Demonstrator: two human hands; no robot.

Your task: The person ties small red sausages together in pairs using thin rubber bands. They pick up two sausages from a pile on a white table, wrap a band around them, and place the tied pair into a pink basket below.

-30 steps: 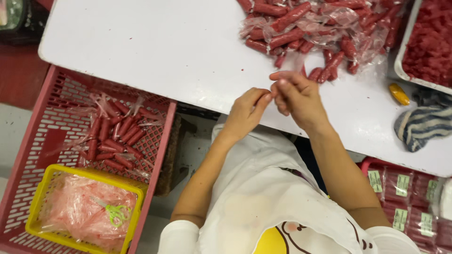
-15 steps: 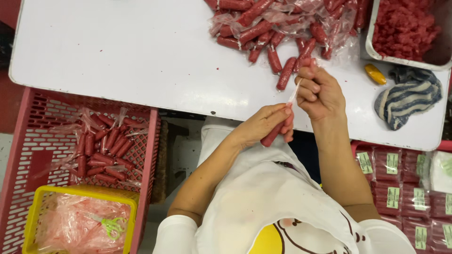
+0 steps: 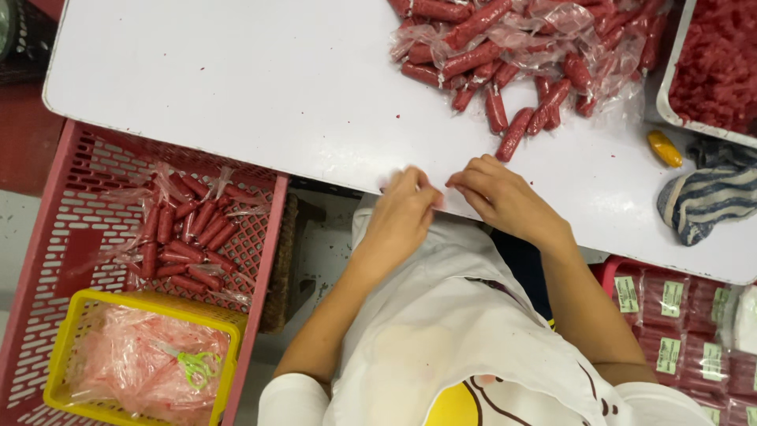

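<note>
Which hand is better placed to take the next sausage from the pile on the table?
Probably right. The right hand lies just below the nearest sausage; the left hand is farther to the side.

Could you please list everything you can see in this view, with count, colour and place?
table: one, white, top.
loose sausages: a pile, red, in clear wrap, table top right.
tray: one, pale, red filling, far right.
small yellow object: one, beside the tray.
striped cloth: one, blue-white, table's right edge.
crate: one, pink, lower left.
bagged sausages: a heap, red, in the crate.
basket: one, yellow, holding clear bags, in the crate.
labelled packs: several, red, lower right.
left hand: at table edge.
right hand: beside it, fingertips close.
</note>
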